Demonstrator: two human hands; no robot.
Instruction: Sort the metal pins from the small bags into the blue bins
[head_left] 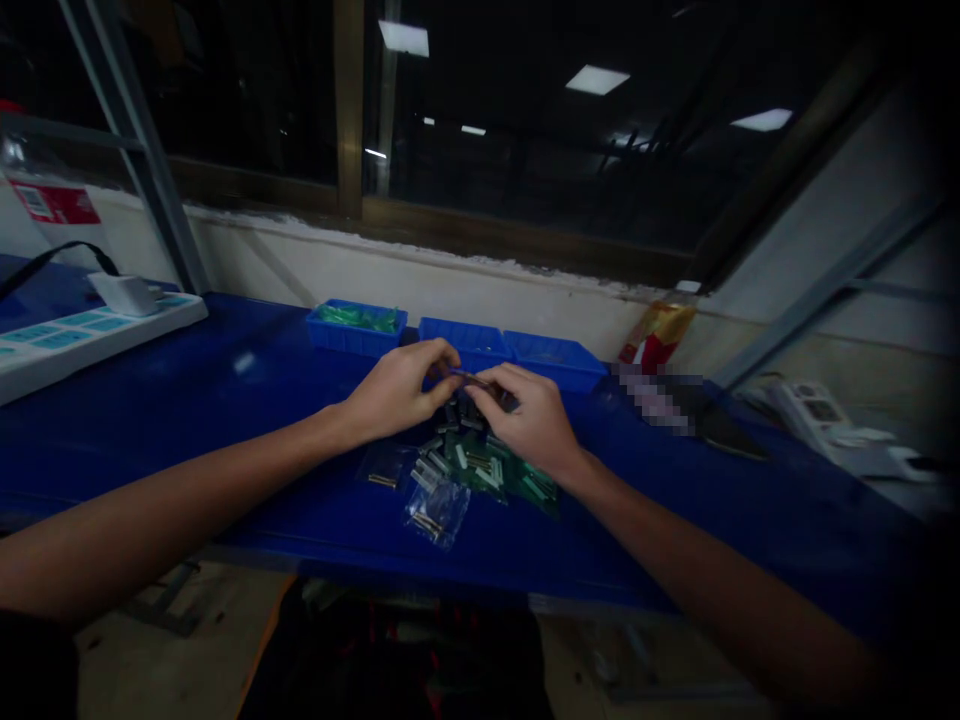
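Note:
My left hand [401, 390] and my right hand [529, 415] meet above the table, both closed in a pinch. Between their fingertips is a small thin dark piece [469, 378], too blurred to name. Under the hands lie several small dark and grey cylindrical parts [431, 465]. A green plastic bag [517, 480] with pale and brass-coloured pieces spreads below my right hand. Nearer the front edge is a clear plastic bag [439, 515] holding brass-coloured pins. A second small clear bag [385, 468] with similar pins lies to its left.
Along the wall stand a blue bin with green plastic [356, 318] and two more blue bins [465, 335], [551, 350]. A white power strip [105, 330] and a bottle [56, 200] are at left. A red and gold packet [656, 335] stands at right, near metal shelf struts [810, 290].

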